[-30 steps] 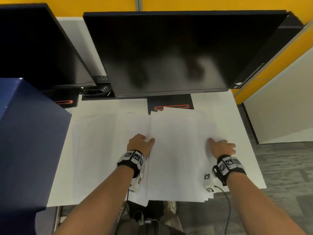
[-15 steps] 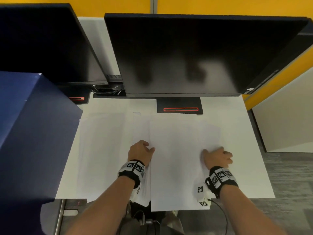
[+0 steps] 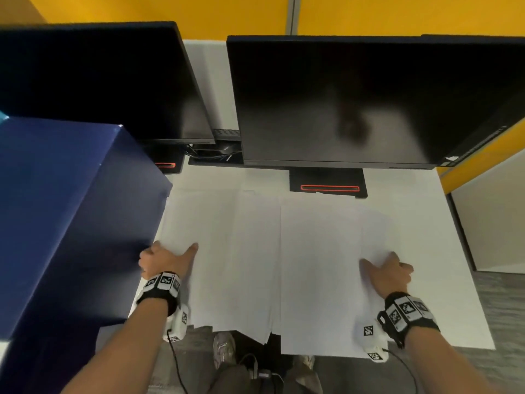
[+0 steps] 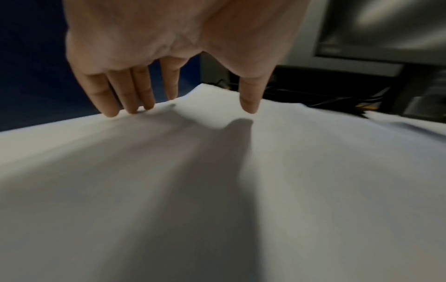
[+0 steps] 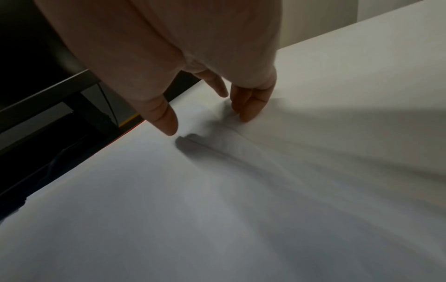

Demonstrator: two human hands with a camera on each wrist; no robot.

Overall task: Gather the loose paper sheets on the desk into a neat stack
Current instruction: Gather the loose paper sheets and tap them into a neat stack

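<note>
Loose white paper sheets cover the white desk (image 3: 431, 223) in two overlapping groups, a left group (image 3: 224, 251) and a right pile (image 3: 318, 265), both hanging over the front edge. My left hand (image 3: 167, 260) is at the left group's outer edge, beside the blue box. In the left wrist view the left hand (image 4: 188, 108) has straight fingers (image 4: 130, 106) touching the paper (image 4: 241, 190) at its edge, thumb above the sheet. My right hand (image 3: 386, 271) is at the right pile's outer edge. There the right hand (image 5: 207, 122) has fingertips (image 5: 248, 112) on the rumpled paper (image 5: 193, 209), thumb hovering.
A large blue box (image 3: 56, 209) stands tight against the desk's left side. Two dark monitors (image 3: 355, 103) (image 3: 99, 81) fill the back, with a stand base (image 3: 328, 186) just behind the sheets. Cables (image 3: 216, 155) lie between them. Shoes (image 3: 224, 348) show under the front edge.
My left hand has moved from the seam between the two paper groups out to the far left edge by the blue box. The right hand stays at the right pile's edge.
</note>
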